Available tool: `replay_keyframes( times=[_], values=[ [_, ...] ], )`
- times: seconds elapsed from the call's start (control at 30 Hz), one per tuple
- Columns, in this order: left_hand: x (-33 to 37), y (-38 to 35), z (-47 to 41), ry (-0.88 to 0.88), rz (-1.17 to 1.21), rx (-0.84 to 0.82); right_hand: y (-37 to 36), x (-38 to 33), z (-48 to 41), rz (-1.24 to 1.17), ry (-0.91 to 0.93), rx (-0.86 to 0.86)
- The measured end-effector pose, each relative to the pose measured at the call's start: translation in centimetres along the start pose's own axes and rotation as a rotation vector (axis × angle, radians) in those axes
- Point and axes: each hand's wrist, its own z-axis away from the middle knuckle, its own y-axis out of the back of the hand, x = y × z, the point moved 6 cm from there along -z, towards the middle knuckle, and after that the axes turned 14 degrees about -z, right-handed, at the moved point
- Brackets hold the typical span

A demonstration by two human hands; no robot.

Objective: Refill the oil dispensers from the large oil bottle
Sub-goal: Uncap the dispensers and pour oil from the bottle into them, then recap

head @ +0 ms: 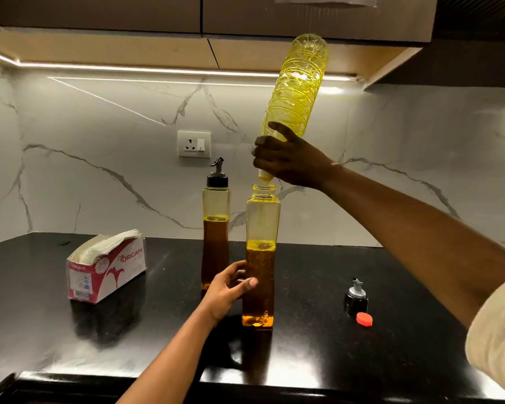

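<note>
- Black, glossy desk runs along a white marble-veined wall that carries a wall socket, with a light strip glowing under the cabinets.
- The right grip, a bare hand, is curled round the neck end of the large oil bottle.
- That bottle is upended and slightly tilted, its mouth just above the open neck of the near dispenser.
- The near dispenser stands upright on the desk, uncapped, with bubbly oil up to about its middle.
- The left grip holds this dispenser low down, thumb across its front.
- A second dispenser, capped with a black pourer, stands just behind and to the left.
- A loose pourer cap and an orange cap sit to the right.
- A tissue box lies to the left.
</note>
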Motion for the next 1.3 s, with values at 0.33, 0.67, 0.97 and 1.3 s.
replay_keyframes(
  times=[0.33, 0.67, 0.97, 1.3],
  values=[
    [-0.1, 0.0, -0.1, 0.006, 0.003, -0.01, -0.1, 0.6, -0.7, 0.045, 0.021, -0.014],
    [0.1, 0.0, 0.0, 0.009, 0.012, -0.013, 0.0, 0.9, -0.8, 0.062, 0.009, -0.059],
    [0.6, -0.2, 0.2, 0.003, 0.029, -0.022, -0.2, -0.6, -0.2, 0.028, 0.046, -0.125],
    [0.2, -0.1, 0.0, 0.012, 0.027, -0.019, -0.9, -1.2, 0.4, 0.006, 0.042, -0.073]
  ],
)
